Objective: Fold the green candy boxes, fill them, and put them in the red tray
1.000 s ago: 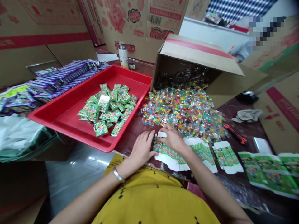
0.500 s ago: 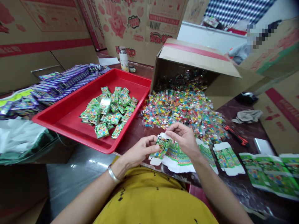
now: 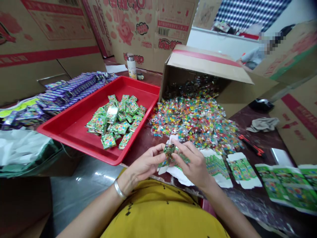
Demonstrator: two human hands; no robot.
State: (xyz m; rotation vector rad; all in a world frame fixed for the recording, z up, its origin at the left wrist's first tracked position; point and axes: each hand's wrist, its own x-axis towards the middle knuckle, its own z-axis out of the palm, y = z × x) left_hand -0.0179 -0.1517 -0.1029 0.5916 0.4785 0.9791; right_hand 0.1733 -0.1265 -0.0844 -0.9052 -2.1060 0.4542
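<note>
Between both hands is a small green candy box [image 3: 169,151] with a white flap standing up at its top. My left hand [image 3: 150,161] grips the box by its left side, thumb in front. At the box's right side, the fingers of my right hand [image 3: 192,162] close on it, the index finger at the white flap. Beneath the hands, a fanned row of flat green-and-white cartons [image 3: 219,168] lies on the table, partly covered by my right hand. Beyond them spreads a heap of clear bags of colourful candies [image 3: 190,115].
Left of my hands, a red tray [image 3: 74,140] holds a pile of filled green boxes [image 3: 109,140]. A tipped cardboard box [image 3: 210,59] stands behind the candy bags. Purple packs [image 3: 74,86], a flask [image 3: 131,67], a red-black cutter [image 3: 251,145] and a cloth [image 3: 263,124] lie around. Another person sits at the back right.
The box has turned to a narrower, more upright view. My right hand has shifted slightly down and left, its fingers now spread along the box and flap.
</note>
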